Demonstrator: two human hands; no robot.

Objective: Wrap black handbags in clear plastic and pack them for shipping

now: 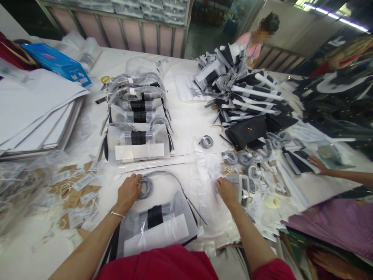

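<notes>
Head view, left fingers (138, 181) pinching coiled strap (149, 189), right fingers (220, 182) curled, hold unclear, wrapped bag (155, 218) half-hidden

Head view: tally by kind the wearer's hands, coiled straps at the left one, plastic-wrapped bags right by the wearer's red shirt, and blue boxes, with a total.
Wearer's hands (left hand, right hand): 2
Coiled grey strap: 1
Plastic-wrapped bag: 1
Blue box: 1
Total: 5

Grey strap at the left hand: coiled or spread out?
Partly coiled: the grey strap has rings bunched at the left hand, a loose length trailing right.
</notes>
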